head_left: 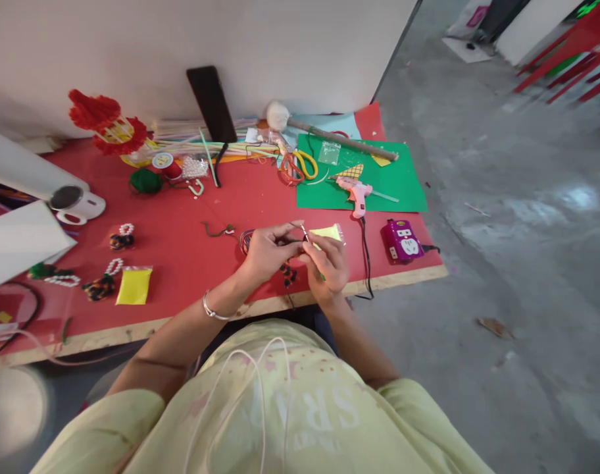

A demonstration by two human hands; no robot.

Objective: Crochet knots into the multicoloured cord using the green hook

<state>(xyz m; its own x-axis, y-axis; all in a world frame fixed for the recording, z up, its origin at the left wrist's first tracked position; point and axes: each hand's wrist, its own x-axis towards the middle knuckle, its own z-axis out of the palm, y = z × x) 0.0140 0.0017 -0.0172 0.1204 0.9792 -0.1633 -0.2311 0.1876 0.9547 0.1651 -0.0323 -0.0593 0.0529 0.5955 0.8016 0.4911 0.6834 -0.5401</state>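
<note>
Over the front edge of the red table, my two hands meet at the fingertips. My right hand (328,264) is closed around a crochet hook (304,231) with a silver tip; a bit of green handle shows below the fingers. The fingers of my left hand (273,250) pinch dark multicoloured yarn beside the hook tip. Below, between the hands, hangs a small dark, multicoloured crocheted piece (288,273). Striped yarn (245,242) lies partly hidden behind my left hand. A yellow packet (329,233) rests just behind my right hand.
A pink glue gun (355,191) lies on green card (310,197), near scissors (299,166) and a stick with a white ball. A purple power socket (402,241) sits right. Left are a white mug (80,205), beaded crochet pieces and another yellow packet (134,286). A phone (212,103) leans behind.
</note>
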